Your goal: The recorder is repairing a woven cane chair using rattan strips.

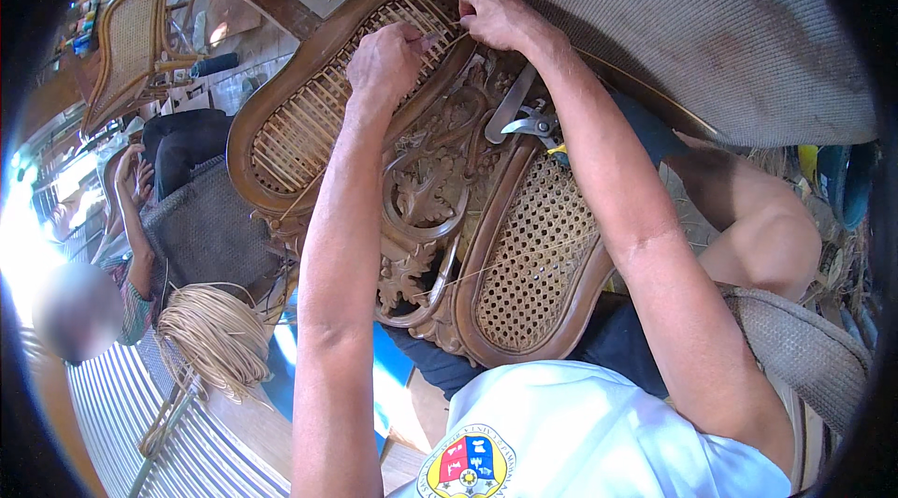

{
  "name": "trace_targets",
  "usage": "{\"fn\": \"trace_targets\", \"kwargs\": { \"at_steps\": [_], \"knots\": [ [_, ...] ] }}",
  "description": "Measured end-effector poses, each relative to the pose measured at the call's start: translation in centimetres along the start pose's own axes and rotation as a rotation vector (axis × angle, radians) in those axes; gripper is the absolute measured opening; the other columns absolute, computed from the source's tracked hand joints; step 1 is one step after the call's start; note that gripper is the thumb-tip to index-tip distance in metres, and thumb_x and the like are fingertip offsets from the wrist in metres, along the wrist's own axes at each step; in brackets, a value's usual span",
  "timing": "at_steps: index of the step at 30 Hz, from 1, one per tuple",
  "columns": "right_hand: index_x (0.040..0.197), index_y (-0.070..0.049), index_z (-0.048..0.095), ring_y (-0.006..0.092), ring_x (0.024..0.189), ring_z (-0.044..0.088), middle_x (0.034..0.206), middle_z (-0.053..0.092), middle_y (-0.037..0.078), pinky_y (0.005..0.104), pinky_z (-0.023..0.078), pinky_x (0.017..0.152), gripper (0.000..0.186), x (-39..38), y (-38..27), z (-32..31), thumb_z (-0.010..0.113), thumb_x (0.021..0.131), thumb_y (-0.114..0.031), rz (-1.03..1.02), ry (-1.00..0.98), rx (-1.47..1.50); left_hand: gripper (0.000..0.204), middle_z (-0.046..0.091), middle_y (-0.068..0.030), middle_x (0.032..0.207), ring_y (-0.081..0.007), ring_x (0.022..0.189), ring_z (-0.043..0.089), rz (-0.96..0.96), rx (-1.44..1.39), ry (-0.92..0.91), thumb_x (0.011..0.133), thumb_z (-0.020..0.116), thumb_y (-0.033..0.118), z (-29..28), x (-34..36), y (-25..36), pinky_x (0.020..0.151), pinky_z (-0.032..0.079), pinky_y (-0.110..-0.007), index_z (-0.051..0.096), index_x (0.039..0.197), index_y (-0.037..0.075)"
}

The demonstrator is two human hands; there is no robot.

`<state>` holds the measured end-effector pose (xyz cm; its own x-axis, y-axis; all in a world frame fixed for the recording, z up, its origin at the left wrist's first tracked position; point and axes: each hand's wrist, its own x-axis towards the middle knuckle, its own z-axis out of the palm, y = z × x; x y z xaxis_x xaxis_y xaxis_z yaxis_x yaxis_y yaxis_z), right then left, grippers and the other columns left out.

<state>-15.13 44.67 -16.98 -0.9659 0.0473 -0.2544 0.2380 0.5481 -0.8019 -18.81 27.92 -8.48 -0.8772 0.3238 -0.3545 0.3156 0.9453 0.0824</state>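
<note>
A carved brown wooden chair back (238,143) lies across my lap, with two oval panels in its frame. Its far panel holds a partly woven cane seat of parallel strands (304,147); the near panel is filled with finished open cane mesh (524,264). Over the upper end of the far panel, my left hand (385,63) is closed in a pinch at a thin cane strand (457,34). My right hand (500,19) pinches the strand at the frame's inner edge. Pruning shears (535,127) and a flat metal blade (510,108) lie on the carving below my right hand.
A coil of cane (213,339) sits at the lower left, near another person (140,245) seated there. Large grey woven upholstery (711,30) fills the upper right. A rattan chair (131,40) stands at the far left. A bent knee (758,227) shows at right.
</note>
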Motion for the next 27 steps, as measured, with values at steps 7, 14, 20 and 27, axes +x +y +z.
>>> {"fn": "trace_targets", "kwargs": {
  "at_steps": [7,14,20,27],
  "knots": [
    [0.107,-0.005,0.067,0.0338,0.098,0.070,0.105,0.071,0.021,0.0451,0.056,0.083,0.021,-0.2,-0.4,-0.5,0.063,0.086,-0.008,-0.032,0.091,-0.032,0.025,0.072,-0.0135,0.110,-0.0346,0.103,0.068,0.022,-0.002,-0.023,0.091,0.068,0.030,-0.1,0.2,-0.3,0.088,0.053,-0.046,0.074,0.112,0.018],
    [0.102,-0.002,0.066,0.0343,0.094,0.069,0.097,0.070,0.020,0.0440,0.054,0.082,0.016,-0.4,0.0,-0.6,0.063,0.090,-0.014,-0.030,0.046,-0.072,0.023,0.072,-0.0136,0.106,-0.0341,0.101,0.068,0.099,0.114,0.021,0.091,0.066,0.029,-0.4,-0.6,0.3,0.086,0.054,-0.047,0.075,0.109,0.017],
    [0.103,-0.003,0.068,0.0314,0.093,0.069,0.099,0.070,0.018,0.0424,0.054,0.082,0.019,-0.6,-0.1,-0.5,0.065,0.088,-0.014,-0.038,0.006,-0.056,0.021,0.072,-0.0140,0.104,-0.0345,0.101,0.068,0.099,0.119,0.056,0.091,0.064,0.027,-0.2,-0.6,0.2,0.086,0.054,-0.048,0.075,0.107,0.017],
    [0.107,-0.006,0.071,0.0300,0.098,0.070,0.105,0.071,0.017,0.0427,0.056,0.087,0.022,-0.4,0.1,0.0,0.066,0.086,-0.008,-0.025,0.003,-0.074,0.021,0.072,-0.0145,0.105,-0.0345,0.102,0.068,0.073,0.112,0.027,0.091,0.063,0.026,-0.3,-0.7,0.6,0.086,0.054,-0.049,0.075,0.106,0.019]
  ]
}}
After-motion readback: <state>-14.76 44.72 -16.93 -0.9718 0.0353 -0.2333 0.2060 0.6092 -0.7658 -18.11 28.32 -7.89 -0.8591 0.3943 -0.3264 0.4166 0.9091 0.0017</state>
